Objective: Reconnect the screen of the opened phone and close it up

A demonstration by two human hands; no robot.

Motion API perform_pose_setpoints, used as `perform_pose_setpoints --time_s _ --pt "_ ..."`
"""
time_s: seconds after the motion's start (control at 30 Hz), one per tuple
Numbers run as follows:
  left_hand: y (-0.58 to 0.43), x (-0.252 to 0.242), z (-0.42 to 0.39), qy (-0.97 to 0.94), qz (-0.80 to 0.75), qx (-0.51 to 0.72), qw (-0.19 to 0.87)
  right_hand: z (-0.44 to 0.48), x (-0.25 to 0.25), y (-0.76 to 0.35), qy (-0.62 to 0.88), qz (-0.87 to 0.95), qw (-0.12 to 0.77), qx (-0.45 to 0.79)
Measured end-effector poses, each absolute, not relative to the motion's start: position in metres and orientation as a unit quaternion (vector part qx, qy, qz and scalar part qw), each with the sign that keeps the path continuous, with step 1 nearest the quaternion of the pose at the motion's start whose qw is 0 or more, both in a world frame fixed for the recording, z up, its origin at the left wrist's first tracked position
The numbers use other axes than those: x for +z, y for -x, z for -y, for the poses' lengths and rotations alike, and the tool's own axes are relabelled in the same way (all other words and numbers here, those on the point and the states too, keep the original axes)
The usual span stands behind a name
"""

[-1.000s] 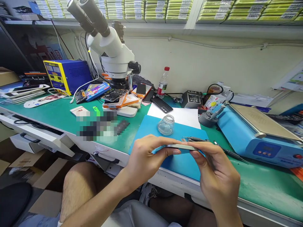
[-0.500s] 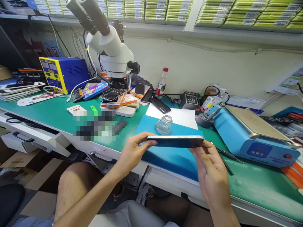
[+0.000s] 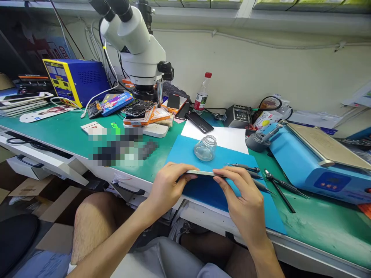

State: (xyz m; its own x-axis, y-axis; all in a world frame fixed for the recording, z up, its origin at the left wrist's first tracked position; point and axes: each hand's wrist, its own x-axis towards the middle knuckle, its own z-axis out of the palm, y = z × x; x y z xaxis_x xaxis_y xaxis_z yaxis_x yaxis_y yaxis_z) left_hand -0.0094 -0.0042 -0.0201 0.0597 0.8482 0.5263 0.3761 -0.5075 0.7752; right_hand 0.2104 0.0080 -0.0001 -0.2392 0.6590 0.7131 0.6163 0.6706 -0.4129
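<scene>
A thin smartphone (image 3: 204,173) is held edge-on above the front of the blue mat (image 3: 181,148). Thumb and fingers of my left hand (image 3: 171,183) pinch its left end. My right hand (image 3: 243,195) grips the other end the same way. Only the pale narrow edge of the phone shows; its faces are turned out of sight. Behind it on the mat stands a clear glass jar (image 3: 205,148). Several screwdrivers (image 3: 245,167) lie just beyond my right hand, partly covered by it.
A microscope (image 3: 142,58) stands over stacked phone parts at the back left. To the right is a blue heating plate machine (image 3: 315,166), with tweezers-like slim tools (image 3: 282,189) beside it. A red-capped bottle (image 3: 201,94) and a black phone (image 3: 199,122) are at the back.
The phone has been turned from its long side to a short edge facing me. My right hand has moved left, closer to my left hand, uncovering the screwdrivers. The view has tipped downward.
</scene>
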Motion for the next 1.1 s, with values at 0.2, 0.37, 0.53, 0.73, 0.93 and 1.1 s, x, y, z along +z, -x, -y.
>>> perform_pose_setpoints --time_s 0.2,0.37,0.53,0.73,0.93,1.1 --pt "0.006 -0.019 0.009 -0.705 -0.454 0.510 0.191 -0.005 -0.001 -0.208 0.402 0.806 0.431 -0.057" --pt "0.007 -0.017 0.009 -0.690 -0.476 0.498 0.222 -0.007 -0.002 -0.207 0.409 0.801 0.437 -0.031" --pt "0.016 -0.015 0.003 -0.675 -0.490 0.460 0.303 -0.008 -0.001 -0.208 0.419 0.799 0.431 0.000" --pt "0.020 -0.020 -0.004 -0.685 -0.512 0.434 0.283 -0.009 -0.001 -0.214 0.442 0.775 0.446 0.066" --pt "0.026 -0.012 0.007 -0.645 -0.512 0.459 0.332 -0.022 -0.009 -0.233 0.525 0.596 0.532 0.295" --pt "0.029 -0.003 0.015 -0.632 -0.536 0.448 0.334 -0.025 -0.009 -0.231 0.567 0.591 0.483 0.310"
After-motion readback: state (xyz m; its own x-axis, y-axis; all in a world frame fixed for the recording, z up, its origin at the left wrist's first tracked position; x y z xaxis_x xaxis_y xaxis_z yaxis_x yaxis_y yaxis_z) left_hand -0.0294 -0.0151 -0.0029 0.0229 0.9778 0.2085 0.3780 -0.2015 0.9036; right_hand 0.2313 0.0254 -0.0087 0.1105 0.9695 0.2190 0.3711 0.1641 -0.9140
